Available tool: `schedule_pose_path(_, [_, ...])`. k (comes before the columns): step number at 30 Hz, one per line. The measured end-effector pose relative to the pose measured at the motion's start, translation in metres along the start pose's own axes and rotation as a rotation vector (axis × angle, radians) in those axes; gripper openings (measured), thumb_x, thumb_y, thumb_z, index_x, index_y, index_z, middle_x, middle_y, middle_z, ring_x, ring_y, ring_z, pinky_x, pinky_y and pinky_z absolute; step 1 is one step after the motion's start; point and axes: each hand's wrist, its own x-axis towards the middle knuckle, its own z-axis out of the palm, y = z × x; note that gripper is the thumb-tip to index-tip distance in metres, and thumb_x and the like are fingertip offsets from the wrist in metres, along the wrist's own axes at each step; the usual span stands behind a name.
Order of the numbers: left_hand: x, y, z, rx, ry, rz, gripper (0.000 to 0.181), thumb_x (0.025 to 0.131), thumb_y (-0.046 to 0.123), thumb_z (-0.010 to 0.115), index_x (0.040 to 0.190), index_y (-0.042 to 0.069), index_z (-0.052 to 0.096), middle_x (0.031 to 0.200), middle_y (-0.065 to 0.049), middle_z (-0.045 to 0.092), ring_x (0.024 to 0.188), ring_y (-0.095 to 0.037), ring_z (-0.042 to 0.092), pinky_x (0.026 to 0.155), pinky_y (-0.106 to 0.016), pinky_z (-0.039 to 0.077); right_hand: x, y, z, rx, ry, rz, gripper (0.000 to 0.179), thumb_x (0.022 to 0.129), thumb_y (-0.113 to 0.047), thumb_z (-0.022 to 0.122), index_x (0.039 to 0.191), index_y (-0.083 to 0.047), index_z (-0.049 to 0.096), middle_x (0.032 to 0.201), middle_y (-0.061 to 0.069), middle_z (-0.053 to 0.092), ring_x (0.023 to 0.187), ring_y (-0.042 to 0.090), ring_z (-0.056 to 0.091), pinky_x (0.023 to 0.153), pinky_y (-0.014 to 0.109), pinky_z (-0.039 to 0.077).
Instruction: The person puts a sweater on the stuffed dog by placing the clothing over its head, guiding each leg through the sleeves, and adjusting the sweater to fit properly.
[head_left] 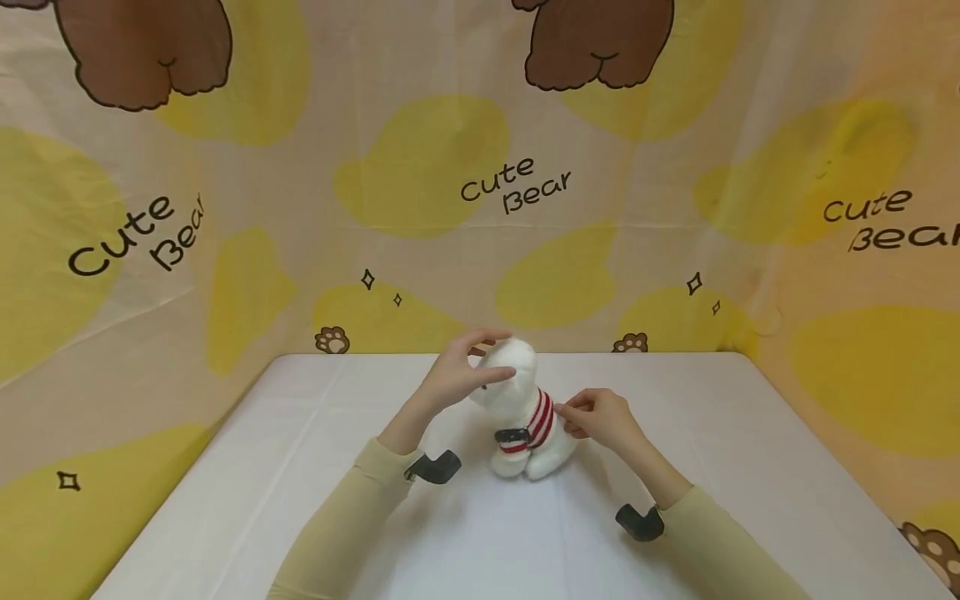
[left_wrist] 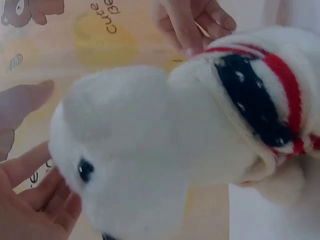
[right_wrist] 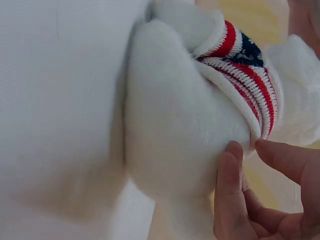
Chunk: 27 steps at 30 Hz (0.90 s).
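A white plush dog (head_left: 517,371) with dark eyes sits upright on the table, wearing a knitted sweater (head_left: 542,419) striped red and white with a navy band. My left hand (head_left: 463,367) spreads round its head, fingers at the top and the thumb across the side. In the left wrist view the left fingers (left_wrist: 30,165) touch the head near the eye, while the thumb looks apart from it. At the plush dog's back, my right hand (head_left: 600,415) pinches the sweater's lower hem between thumb and fingers (right_wrist: 230,175).
The white table (head_left: 480,550) runs back to a printed cloth backdrop (head_left: 420,167), which also hangs on both sides. A black wrist mount (head_left: 438,467) sticks out at the left cuff and another black mount (head_left: 640,523) at the right cuff.
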Motion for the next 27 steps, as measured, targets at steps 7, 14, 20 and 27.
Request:
schedule_pose_path(7, [0.005, 0.007, 0.013, 0.171, 0.001, 0.088, 0.058, 0.07, 0.023, 0.083, 0.122, 0.012, 0.062, 0.126, -0.006, 0.057, 0.117, -0.024, 0.046, 0.091, -0.045, 0.046, -0.002, -0.005, 0.005, -0.075, 0.003, 0.021, 0.023, 0.085, -0.024, 0.07, 0.087, -0.001, 0.066, 0.068, 0.004, 0.066, 0.06, 0.011, 0.062, 0.059, 0.026, 0.054])
schedule_pose_path(14, [0.002, 0.009, 0.014, 0.223, 0.003, 0.029, 0.063, 0.069, 0.025, 0.083, 0.125, 0.014, 0.059, 0.127, -0.007, 0.055, 0.117, -0.024, 0.045, 0.091, -0.048, 0.046, -0.006, -0.006, 0.008, -0.165, 0.067, -0.027, 0.015, 0.08, -0.018, 0.066, 0.076, -0.004, 0.069, 0.062, 0.0, 0.064, 0.058, 0.011, 0.056, 0.053, 0.023, 0.046])
schedule_pose_path(20, [0.0, 0.008, 0.013, 0.23, 0.018, 0.049, 0.061, 0.068, 0.024, 0.082, 0.124, 0.012, 0.06, 0.123, -0.008, 0.057, 0.114, -0.025, 0.045, 0.089, -0.047, 0.046, -0.011, 0.008, -0.003, -0.282, 0.08, 0.07, 0.021, 0.081, -0.023, 0.066, 0.068, -0.007, 0.068, 0.059, 0.001, 0.063, 0.057, 0.013, 0.051, 0.05, 0.025, 0.038])
schedule_pose_path(27, [0.0, 0.007, 0.014, 0.216, 0.016, 0.049, 0.062, 0.068, 0.025, 0.083, 0.124, 0.013, 0.06, 0.124, -0.007, 0.057, 0.114, -0.024, 0.045, 0.088, -0.047, 0.047, -0.019, 0.012, -0.005, -0.228, 0.004, 0.104, 0.022, 0.085, -0.022, 0.065, 0.072, -0.004, 0.068, 0.06, 0.003, 0.064, 0.055, 0.012, 0.057, 0.051, 0.025, 0.046])
